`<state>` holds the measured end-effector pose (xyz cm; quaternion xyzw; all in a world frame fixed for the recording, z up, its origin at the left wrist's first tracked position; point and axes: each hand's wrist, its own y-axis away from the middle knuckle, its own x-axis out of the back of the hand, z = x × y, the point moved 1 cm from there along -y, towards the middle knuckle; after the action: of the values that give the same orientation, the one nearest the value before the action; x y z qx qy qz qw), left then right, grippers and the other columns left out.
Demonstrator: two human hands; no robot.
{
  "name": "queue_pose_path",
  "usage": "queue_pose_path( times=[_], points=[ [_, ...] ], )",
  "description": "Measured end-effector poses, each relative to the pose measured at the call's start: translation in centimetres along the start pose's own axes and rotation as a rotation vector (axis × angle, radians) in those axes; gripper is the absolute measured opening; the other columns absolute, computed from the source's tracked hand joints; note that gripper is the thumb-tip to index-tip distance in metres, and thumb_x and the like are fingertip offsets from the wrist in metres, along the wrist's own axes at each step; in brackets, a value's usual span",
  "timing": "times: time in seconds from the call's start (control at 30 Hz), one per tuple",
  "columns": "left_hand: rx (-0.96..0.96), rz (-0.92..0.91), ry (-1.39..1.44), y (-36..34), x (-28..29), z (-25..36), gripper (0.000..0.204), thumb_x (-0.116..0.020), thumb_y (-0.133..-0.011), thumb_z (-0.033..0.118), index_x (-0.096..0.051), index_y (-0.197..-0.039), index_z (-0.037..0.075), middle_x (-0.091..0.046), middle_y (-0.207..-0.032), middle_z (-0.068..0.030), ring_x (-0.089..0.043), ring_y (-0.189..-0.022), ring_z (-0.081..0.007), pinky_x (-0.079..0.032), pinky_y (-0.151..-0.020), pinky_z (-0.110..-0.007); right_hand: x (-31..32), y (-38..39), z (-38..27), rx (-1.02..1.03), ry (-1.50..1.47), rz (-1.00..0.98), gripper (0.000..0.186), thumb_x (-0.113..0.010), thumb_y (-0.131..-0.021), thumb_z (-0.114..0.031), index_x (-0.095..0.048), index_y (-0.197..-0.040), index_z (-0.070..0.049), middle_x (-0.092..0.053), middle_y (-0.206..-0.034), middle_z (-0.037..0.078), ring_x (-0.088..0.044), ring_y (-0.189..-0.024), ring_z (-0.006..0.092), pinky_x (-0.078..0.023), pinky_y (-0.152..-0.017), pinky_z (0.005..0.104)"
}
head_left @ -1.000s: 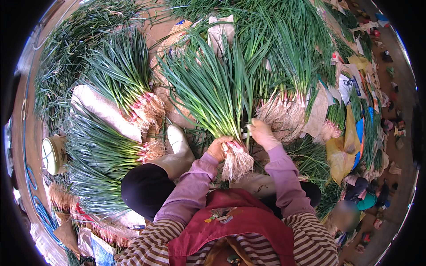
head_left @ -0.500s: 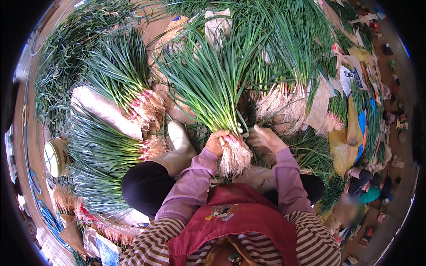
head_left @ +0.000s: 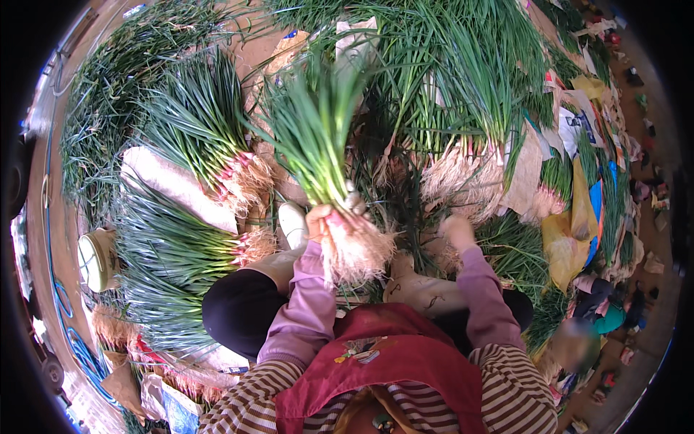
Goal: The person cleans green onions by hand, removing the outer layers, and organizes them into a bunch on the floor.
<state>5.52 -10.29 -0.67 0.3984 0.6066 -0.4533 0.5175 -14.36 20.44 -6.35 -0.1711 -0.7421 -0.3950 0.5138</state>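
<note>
My left hand point(head_left: 316, 223) is closed around a bunch of spring onions point(head_left: 324, 165) just above the roots. The bunch's pale, stringy roots point(head_left: 361, 249) hang toward me, and its green leaves point away, smeared by motion. Light-coloured coverings show on the fingertips wrapped round the stems. To the right of the bunch and apart from it is my right hand point(head_left: 457, 233), held low beside cut leaves. Its fingers are turned down and hidden. A pale boot point(head_left: 292, 224) stands just left of my left hand.
Two spring onion piles point(head_left: 195, 116) point(head_left: 173, 253) lie at left, partly on pale sacking point(head_left: 173, 184). More onions with long roots point(head_left: 466, 177) lie ahead at right. A lidded bucket point(head_left: 99, 259) stands far left near a blue hose point(head_left: 61, 296). A yellow bag point(head_left: 567, 246) and another person point(head_left: 596, 311) are at right.
The bunch has swung left and tilted in my left hand, its leaves now blurred. My right hand has drawn away from the bunch, rightward and down, its fingers no longer stretched toward it.
</note>
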Motion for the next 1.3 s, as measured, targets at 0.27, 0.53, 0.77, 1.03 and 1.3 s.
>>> queue_pose_path(
  times=[0.27, 0.53, 0.77, 1.03, 1.3],
  points=[
    [0.065, 0.384, -0.077, 1.0, 3.1, 1.4, 0.044, -0.058, -0.075, 0.013, -0.052, -0.114, -0.008, -0.063, -0.093, -0.0221, -0.063, -0.077, -0.0349, -0.055, -0.068, -0.044, 7.2, -11.6, -14.9, -0.331, -0.739, 0.074, 0.053, -0.055, -0.084, -0.048, -0.066, -0.089, 0.003, -0.065, -0.084, 0.021, -0.062, -0.076, 0.0339, -0.049, -0.070, 0.0387],
    [0.138, 0.457, -0.065, 0.6, 2.8, 1.2, 0.043, -0.057, -0.074, 0.012, -0.055, -0.112, -0.007, -0.065, -0.089, -0.0229, -0.064, -0.074, -0.0352, -0.054, -0.074, -0.047, 6.1, -12.8, -17.8, -0.051, -0.532, 0.177, 0.021, -0.060, -0.078, -0.022, -0.066, -0.079, -0.002, -0.065, -0.074, 0.016, -0.063, -0.067, 0.0257, -0.049, -0.064, 0.0367],
    [0.327, 0.452, -0.027, 1.0, 6.2, -3.2, 0.047, -0.055, -0.077, 0.016, -0.051, -0.119, -0.006, -0.064, -0.087, -0.0269, -0.064, -0.080, -0.0403, -0.051, -0.080, -0.052, 7.6, -2.0, -16.1, -0.035, -0.858, -0.251, 0.028, -0.060, -0.087, -0.031, -0.066, -0.080, -0.004, -0.060, -0.067, 0.003, -0.052, -0.057, 0.0093, -0.044, -0.052, 0.0243],
    [0.301, 0.424, -0.059, 1.2, 4.5, -3.8, 0.043, -0.056, -0.076, 0.013, -0.053, -0.115, -0.005, -0.064, -0.088, -0.0252, -0.064, -0.079, -0.0384, -0.051, -0.079, -0.052, 5.4, -5.9, -16.8, -0.276, -1.496, 0.066, 0.013, -0.066, -0.083, -0.017, -0.063, -0.082, -0.005, -0.055, -0.061, 0.000, -0.047, -0.048, 0.0069, -0.037, -0.043, 0.0193],
    [0.276, 0.444, -0.037, 0.3, 3.1, -5.0, 0.035, -0.058, -0.075, 0.019, -0.062, -0.095, -0.009, -0.064, -0.085, -0.0262, -0.063, -0.077, -0.0408, -0.052, -0.077, -0.052, -0.9, -2.4, -8.6, -0.066, -0.444, -0.530, 0.041, -0.062, -0.083, -0.031, -0.061, -0.110, -0.001, -0.064, -0.101, 0.015, -0.063, -0.085, 0.0233, -0.047, -0.082, 0.0368]
  ],
)
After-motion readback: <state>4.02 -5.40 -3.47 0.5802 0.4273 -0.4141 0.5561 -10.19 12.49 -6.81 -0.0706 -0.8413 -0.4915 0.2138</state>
